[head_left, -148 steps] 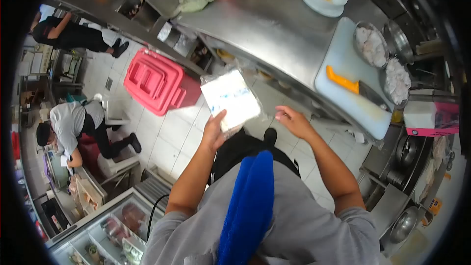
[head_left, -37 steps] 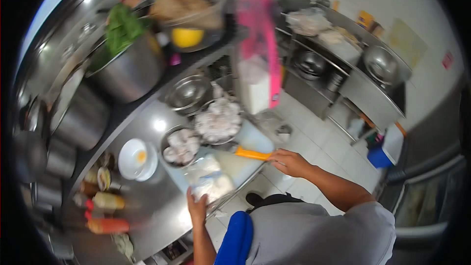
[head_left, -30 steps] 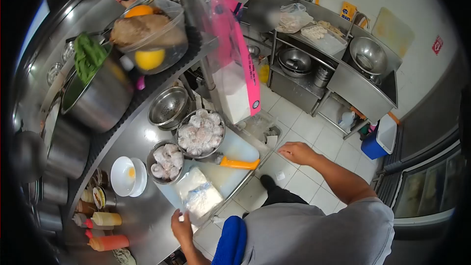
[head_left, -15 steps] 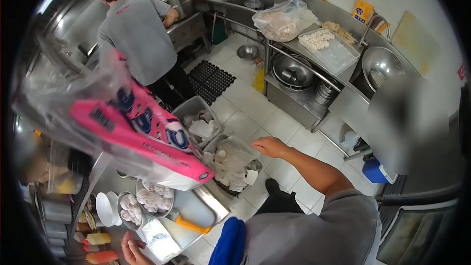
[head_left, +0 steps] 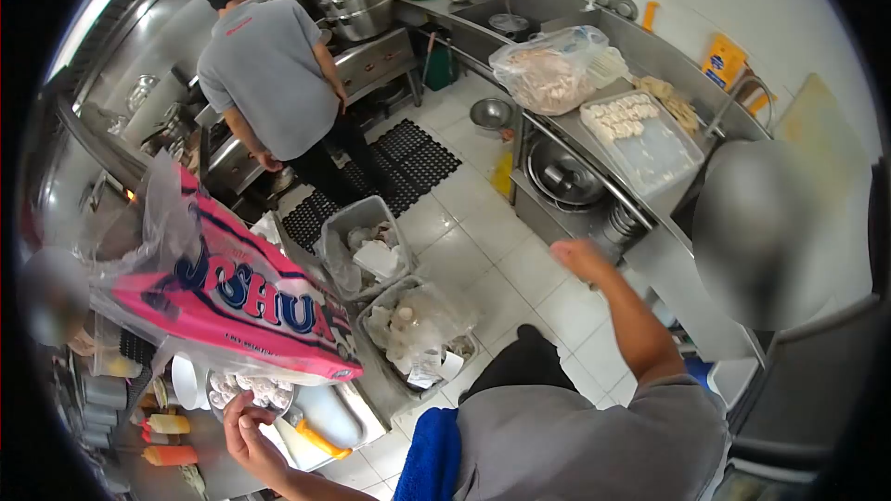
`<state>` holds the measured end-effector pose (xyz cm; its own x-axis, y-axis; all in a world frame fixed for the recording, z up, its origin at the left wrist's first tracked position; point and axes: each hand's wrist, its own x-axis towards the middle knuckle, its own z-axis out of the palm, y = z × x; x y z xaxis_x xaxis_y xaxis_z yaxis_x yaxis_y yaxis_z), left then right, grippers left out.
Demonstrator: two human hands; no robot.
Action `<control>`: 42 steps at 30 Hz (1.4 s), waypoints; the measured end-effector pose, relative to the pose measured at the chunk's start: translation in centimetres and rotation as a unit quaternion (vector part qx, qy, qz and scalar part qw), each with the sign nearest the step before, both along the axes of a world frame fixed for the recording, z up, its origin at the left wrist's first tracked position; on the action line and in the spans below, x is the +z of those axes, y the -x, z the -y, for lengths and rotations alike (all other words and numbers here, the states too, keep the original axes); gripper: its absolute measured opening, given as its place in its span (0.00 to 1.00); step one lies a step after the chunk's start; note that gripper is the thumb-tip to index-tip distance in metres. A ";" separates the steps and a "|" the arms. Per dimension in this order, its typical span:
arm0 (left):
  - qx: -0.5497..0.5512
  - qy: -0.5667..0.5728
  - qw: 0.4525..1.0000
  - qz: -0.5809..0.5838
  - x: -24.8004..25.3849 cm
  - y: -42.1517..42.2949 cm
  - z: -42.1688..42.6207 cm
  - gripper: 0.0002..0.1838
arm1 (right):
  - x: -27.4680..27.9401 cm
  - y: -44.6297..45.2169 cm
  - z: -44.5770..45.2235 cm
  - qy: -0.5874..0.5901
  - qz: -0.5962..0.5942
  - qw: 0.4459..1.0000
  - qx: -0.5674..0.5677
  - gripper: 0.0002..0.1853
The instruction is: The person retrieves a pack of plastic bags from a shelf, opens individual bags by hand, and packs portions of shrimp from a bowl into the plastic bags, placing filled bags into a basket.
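Note:
My left hand (head_left: 249, 436) is raised over the near counter at the lower left, fingers apart and nothing in them. Just beyond it are a bowl of white-coated pieces (head_left: 251, 390) and the cutting board (head_left: 327, 414) with the orange-handled knife (head_left: 321, 440). The white packet there is mostly hidden behind the hand. My right hand (head_left: 581, 260) hangs over the floor beside the steel shelf, blurred, its fingers bent; whether it holds anything is unclear. A large pink bag (head_left: 251, 292) in clear plastic stands at the left, partly over the bowl.
Two bins of waste (head_left: 364, 246) (head_left: 418, 332) sit on the floor ahead. A co-worker (head_left: 269, 74) stands at the stove by a black mat (head_left: 408, 167). On the right counter are a bagged load (head_left: 546, 74) and a tray of white pieces (head_left: 640, 139). Sauce bottles (head_left: 170, 456) are at lower left.
The view has swung toward the stove and sink. My left hand has left the white packet, and my right hand has let go of the orange handle and moved out over the floor.

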<state>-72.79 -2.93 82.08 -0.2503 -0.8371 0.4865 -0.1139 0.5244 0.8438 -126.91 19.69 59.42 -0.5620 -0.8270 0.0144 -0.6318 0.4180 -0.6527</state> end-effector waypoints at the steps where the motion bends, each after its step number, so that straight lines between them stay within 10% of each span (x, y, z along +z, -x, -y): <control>1: 0.012 0.004 1.000 0.002 0.2 0.9 -0.3 0.16 | 1.4 3.4 0.5 0.031 -0.027 0.999 -0.020 0.11; 6: 0.171 -0.028 0.982 0.069 2.8 8.2 -2.1 0.16 | 5.6 24.1 5.0 0.218 -0.139 0.950 -0.173 0.13; 10: 0.240 -0.050 0.960 0.137 6.8 14.5 -2.8 0.12 | 2.6 44.8 8.6 0.151 -0.173 0.932 -0.279 0.24; 13: 0.154 -0.055 0.977 0.137 12.4 19.8 -3.9 0.11 | 5.3 49.5 10.2 -0.082 -0.165 0.950 -0.251 0.30; 17: -0.044 -0.014 0.957 0.285 14.5 25.4 -2.7 0.11 | 3.4 53.2 12.6 -0.055 -0.126 0.969 -0.203 0.28; 22: -0.194 -0.345 0.877 0.274 -0.1 28.0 -5.1 0.17 | 1.3 55.4 12.3 -0.083 0.022 0.966 -0.244 0.27; 26: -0.186 -0.439 0.844 0.245 -11.8 28.7 -12.6 0.18 | -7.9 68.5 9.1 -0.243 -0.376 0.875 -0.183 0.24; 32: -0.064 -0.498 0.861 0.082 -15.1 27.9 -17.8 0.17 | 8.0 56.4 7.5 0.140 -0.052 0.899 -0.411 0.22; 36: -0.030 -0.418 0.900 0.124 -17.3 23.3 -19.2 0.15 | 12.6 45.2 9.6 0.335 -0.090 0.912 -0.217 0.26; 42: 0.057 -0.328 0.937 0.102 -16.6 13.9 -25.3 0.14 | 12.6 14.8 12.1 0.340 0.280 0.894 0.081 0.28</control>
